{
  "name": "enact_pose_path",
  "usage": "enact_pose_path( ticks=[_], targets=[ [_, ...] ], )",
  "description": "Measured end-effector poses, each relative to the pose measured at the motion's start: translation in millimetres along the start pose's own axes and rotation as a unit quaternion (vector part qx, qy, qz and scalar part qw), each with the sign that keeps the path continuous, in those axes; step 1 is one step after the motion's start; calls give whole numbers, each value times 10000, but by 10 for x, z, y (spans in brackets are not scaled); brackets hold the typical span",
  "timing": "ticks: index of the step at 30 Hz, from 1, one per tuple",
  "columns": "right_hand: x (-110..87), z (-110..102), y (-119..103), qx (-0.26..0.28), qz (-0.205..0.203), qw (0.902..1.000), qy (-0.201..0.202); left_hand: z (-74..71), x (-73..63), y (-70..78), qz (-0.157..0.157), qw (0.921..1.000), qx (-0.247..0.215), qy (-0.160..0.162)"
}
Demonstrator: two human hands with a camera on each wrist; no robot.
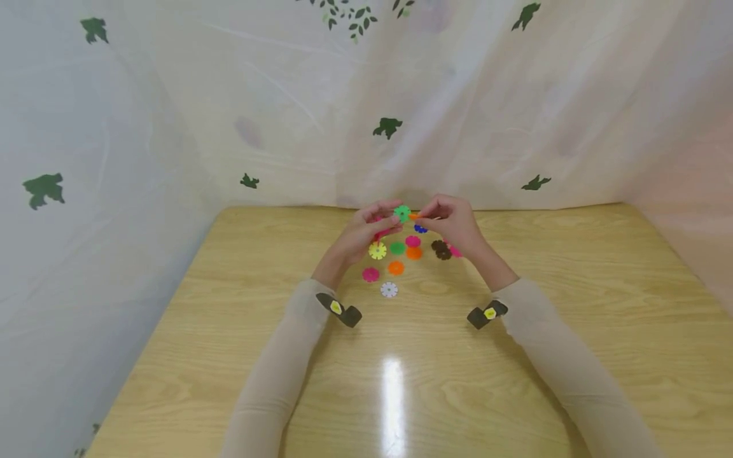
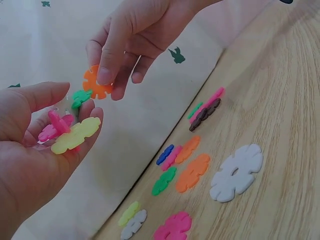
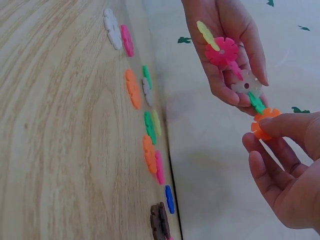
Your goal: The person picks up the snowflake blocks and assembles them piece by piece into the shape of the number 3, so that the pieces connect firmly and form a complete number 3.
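Note:
My left hand (image 1: 356, 234) holds a chain of slotted plastic flower discs above the far part of the table. In the right wrist view the chain runs from a yellow disc (image 3: 207, 35) through a pink disc (image 3: 221, 51) and a second, smaller-looking pink one to a whitish disc (image 3: 250, 79), then a green disc (image 3: 256, 102). Between thumb and fingers, my right hand (image 1: 458, 224) pinches an orange disc (image 2: 92, 82). Its edge meets the green disc at the chain's end; the slots there are too small to make out.
Several loose discs lie on the wooden table (image 1: 229, 331) below the hands, among them a white disc (image 2: 240, 170), an orange disc (image 2: 193, 172), a pink disc (image 1: 371, 275) and brown discs (image 1: 442, 250). A patterned curtain (image 1: 321, 127) hangs along the table's back edge.

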State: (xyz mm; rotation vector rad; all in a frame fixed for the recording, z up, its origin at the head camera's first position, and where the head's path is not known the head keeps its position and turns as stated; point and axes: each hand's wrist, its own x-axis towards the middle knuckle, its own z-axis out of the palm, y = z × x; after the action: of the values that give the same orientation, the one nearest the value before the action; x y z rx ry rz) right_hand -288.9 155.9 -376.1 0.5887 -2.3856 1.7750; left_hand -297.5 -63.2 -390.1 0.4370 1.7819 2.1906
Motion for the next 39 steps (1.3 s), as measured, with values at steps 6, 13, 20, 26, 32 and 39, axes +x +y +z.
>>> enact_pose_path(
  ticks=[6, 13, 20, 26, 32, 39],
  targets=[
    [-7, 27, 6, 258, -123, 9995, 157, 1, 3, 0, 36, 10000, -62, 32],
    [-22, 29, 36, 431, -251, 9987, 94, -7, -18, -9, -114, 9999, -1, 61],
    [-7, -22, 36, 448, -373, 9983, -96, -9, -16, -10, -97, 9999, 7, 58],
    [-6, -62, 53, 552, -433, 9973, -199, 6, -24, -3, -190, 9998, -15, 69],
    [-10, -104, 52, 560, -477, 9970, -244, 25, -20, 3, -258, 9996, -109, 76],
    [-15, -94, 37, 652, -637, 9955, -258, 37, -25, 20, -187, 9992, -339, 65]
  ],
)
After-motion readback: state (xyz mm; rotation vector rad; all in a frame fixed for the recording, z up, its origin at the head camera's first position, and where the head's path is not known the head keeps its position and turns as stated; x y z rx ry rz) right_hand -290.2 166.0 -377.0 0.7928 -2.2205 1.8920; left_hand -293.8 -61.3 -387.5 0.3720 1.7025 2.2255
